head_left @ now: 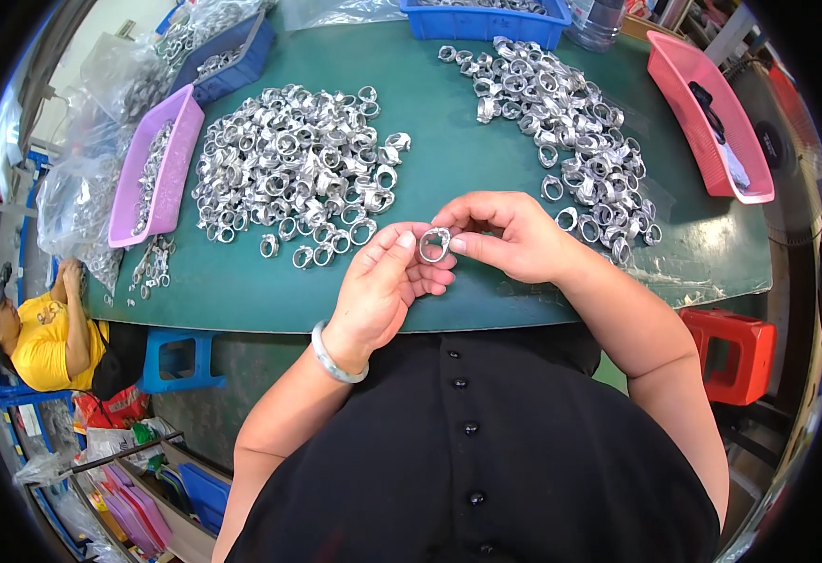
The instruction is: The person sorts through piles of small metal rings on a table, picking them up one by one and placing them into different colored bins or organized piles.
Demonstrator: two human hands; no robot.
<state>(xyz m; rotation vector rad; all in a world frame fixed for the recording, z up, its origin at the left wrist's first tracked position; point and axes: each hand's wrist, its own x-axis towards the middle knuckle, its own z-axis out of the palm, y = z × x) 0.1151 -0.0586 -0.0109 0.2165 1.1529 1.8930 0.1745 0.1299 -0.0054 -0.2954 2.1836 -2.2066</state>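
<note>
Between my two hands, near the front edge of the green table, is a silver-coloured metal ring (pixel 427 257) with an ornate top. My left hand (pixel 380 286) has its thumb against the ring's left side, the other fingers curled behind and below it. From the right, the thumb and forefinger of my right hand (pixel 514 240) pinch the ring's upper right side. A large pile of similar rings (pixel 289 159) lies beyond my left hand. A second, longer heap of rings (pixel 570 131) stretches across the table beyond my right hand.
A pink-purple basket (pixel 186 159) and blue bins (pixel 242 66) (pixel 486 25) holding metal parts stand around the piles. At the right is a pink basket (pixel 711 122) with a dark item inside. Red (pixel 753 357) and blue stools (pixel 178 361) flank me. A person in yellow (pixel 50 342) sits left.
</note>
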